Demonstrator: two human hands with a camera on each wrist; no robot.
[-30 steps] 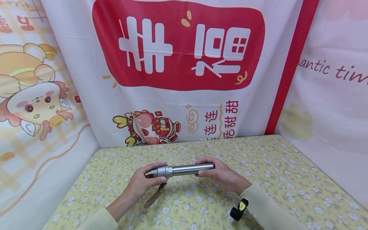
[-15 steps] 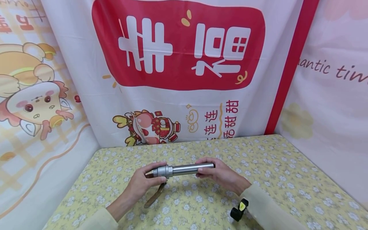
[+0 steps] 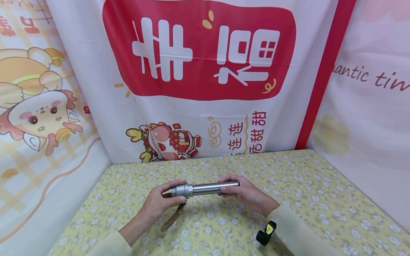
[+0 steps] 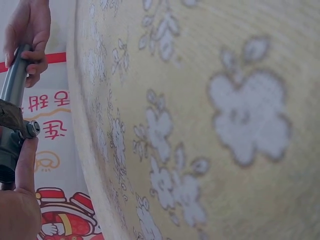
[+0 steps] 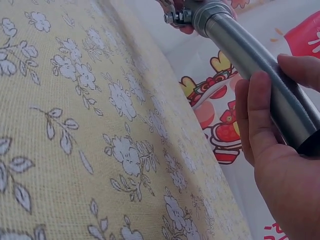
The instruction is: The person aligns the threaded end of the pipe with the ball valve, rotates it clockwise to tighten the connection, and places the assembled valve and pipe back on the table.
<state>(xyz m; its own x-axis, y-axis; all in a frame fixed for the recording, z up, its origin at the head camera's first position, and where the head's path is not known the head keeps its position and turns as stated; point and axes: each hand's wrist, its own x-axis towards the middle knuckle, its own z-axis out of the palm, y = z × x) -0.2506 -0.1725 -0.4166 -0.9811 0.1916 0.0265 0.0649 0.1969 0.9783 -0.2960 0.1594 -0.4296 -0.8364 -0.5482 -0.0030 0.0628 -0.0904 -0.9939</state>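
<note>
A steel ball valve point(image 3: 182, 191) with a straight metal pipe point(image 3: 208, 188) joined to its right end lies level between the two hands over the table. My left hand point(image 3: 156, 203) grips the valve body, fingers over the far side and thumb along the near side. From the valve a brownish lever handle point(image 3: 173, 217) slants down toward the near left; the left wrist view shows a bolt and nut point(image 4: 33, 128) at its pivot. Around the pipe's free end curl the fingers of my right hand point(image 3: 246, 193). In the right wrist view its thumb lies across the pipe point(image 5: 260, 65).
A yellow cloth with white flowers point(image 3: 208, 231) covers the table. Printed hangings, one with a red panel point(image 3: 205, 81), rise along its back and sides. A black strap with a yellow label point(image 3: 266, 233) sits by the right sleeve point(image 3: 298, 231).
</note>
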